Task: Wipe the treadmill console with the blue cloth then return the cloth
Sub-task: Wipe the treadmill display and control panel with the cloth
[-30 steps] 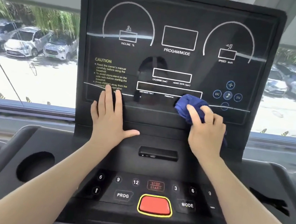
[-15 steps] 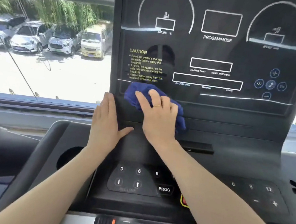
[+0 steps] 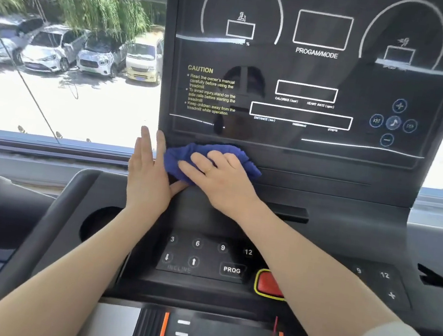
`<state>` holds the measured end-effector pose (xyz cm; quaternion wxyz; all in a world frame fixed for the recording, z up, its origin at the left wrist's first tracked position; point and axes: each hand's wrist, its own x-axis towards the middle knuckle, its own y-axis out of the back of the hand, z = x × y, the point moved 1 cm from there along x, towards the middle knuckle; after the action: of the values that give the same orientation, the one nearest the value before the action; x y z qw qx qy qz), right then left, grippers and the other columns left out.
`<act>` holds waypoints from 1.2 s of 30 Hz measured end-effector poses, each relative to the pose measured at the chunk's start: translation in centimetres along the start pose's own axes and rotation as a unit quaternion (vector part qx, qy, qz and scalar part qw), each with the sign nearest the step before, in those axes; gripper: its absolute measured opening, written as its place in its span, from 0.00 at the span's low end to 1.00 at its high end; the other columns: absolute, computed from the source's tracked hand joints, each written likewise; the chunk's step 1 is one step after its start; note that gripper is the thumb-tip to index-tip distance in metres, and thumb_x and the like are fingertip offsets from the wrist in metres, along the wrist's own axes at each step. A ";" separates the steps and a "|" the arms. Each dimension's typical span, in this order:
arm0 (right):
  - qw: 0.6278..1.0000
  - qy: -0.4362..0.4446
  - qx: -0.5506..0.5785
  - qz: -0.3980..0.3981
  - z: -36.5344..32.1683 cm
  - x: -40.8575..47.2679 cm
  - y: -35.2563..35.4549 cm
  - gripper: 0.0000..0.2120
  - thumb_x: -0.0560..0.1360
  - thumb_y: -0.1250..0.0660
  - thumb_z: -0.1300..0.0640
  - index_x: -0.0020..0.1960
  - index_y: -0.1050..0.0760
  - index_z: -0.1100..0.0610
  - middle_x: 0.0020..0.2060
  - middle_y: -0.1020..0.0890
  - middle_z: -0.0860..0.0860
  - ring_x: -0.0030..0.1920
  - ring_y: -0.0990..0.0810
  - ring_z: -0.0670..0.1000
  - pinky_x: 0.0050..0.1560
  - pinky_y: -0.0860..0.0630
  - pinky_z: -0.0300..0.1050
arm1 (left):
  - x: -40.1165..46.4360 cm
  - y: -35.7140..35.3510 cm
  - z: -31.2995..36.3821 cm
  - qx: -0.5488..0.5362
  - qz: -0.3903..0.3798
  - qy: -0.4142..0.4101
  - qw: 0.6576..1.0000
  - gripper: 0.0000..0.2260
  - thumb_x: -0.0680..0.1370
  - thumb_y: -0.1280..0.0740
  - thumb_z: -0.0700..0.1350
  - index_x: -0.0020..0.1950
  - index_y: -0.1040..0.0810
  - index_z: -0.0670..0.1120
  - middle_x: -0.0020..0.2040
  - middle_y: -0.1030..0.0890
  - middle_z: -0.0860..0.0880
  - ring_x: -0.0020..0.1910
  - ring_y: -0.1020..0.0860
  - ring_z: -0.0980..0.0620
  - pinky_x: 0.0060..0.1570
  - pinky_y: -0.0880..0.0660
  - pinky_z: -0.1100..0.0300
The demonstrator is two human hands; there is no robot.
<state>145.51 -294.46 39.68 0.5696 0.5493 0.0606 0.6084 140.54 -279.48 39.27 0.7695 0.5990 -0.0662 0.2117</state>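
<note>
Change since half a second ago: the blue cloth (image 3: 184,160) sits lower, off the glossy display and on the matte strip just beneath it, at the lower left corner of the treadmill console (image 3: 300,161). A second ago it was well to the right, under the long readout box. The left hand (image 3: 147,177) has stayed in the same spot at the console's left edge; the cloth now touches it.

Right hand (image 3: 221,182): palm down on the cloth, fingers spread and slightly curled over the bunched fabric, pressing it against the panel. A thin ring shows on one finger. Grey sleeve at the upper arm.

Left hand: flat, fingers straight and together, thumb tucked toward the cloth, holding nothing.

Materials: cloth is soft, crumpled, deep blue, with a nap like microfibre. Display is smooth black gloss, reflective, printed with white arcs, rectangles and yellow caution text. Lower deck is dull black plastic with a round cup recess (image 3: 100,225) at left, flat number keys, a PROG key (image 3: 231,270), and a red button (image 3: 269,284) ringed in yellow, partly hidden by the right forearm.
</note>
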 end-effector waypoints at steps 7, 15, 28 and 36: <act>0.995 0.084 -0.049 -0.039 7.5 -8.7 3.0 0.23 0.69 0.49 0.67 0.60 0.31 0.51 0.55 0.32 0.51 0.47 0.33 0.55 0.41 0.40 0.48 | -0.9 0.3 4.6 0.058 -0.004 0.015 0.998 0.46 0.73 0.31 0.54 0.74 0.60 0.37 0.75 0.61 0.37 0.74 0.55 0.39 0.72 0.53 0.50; 0.991 -0.034 -0.100 -0.087 11.3 -16.5 5.6 0.28 0.64 0.48 0.66 0.62 0.32 0.51 0.51 0.25 0.52 0.39 0.32 0.55 0.36 0.41 0.47 | -1.9 -1.3 6.8 0.006 -0.020 0.062 0.998 0.54 0.67 0.33 0.65 0.74 0.62 0.37 0.75 0.61 0.37 0.75 0.56 0.40 0.72 0.55 0.52; 0.995 -0.045 -0.036 -0.077 4.7 -8.9 2.7 0.28 0.63 0.39 0.61 0.62 0.24 0.48 0.55 0.24 0.52 0.39 0.30 0.55 0.35 0.32 0.45 | -3.1 -2.0 8.7 -0.038 -0.045 0.175 0.983 0.48 0.73 0.33 0.58 0.73 0.63 0.36 0.74 0.64 0.36 0.74 0.60 0.41 0.72 0.60 0.48; 0.994 -0.093 -0.004 -0.057 12.0 -17.5 5.6 0.25 0.65 0.44 0.64 0.56 0.21 0.50 0.54 0.30 0.51 0.39 0.35 0.54 0.34 0.33 0.47 | -3.3 -2.7 12.3 -0.106 -0.063 0.213 0.969 0.46 0.72 0.35 0.61 0.74 0.57 0.35 0.74 0.58 0.35 0.74 0.53 0.40 0.72 0.53 0.50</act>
<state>146.44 -316.28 37.82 0.6090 0.5966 0.0366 0.5214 140.54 -292.53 39.10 0.8365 0.4582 0.1155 0.2773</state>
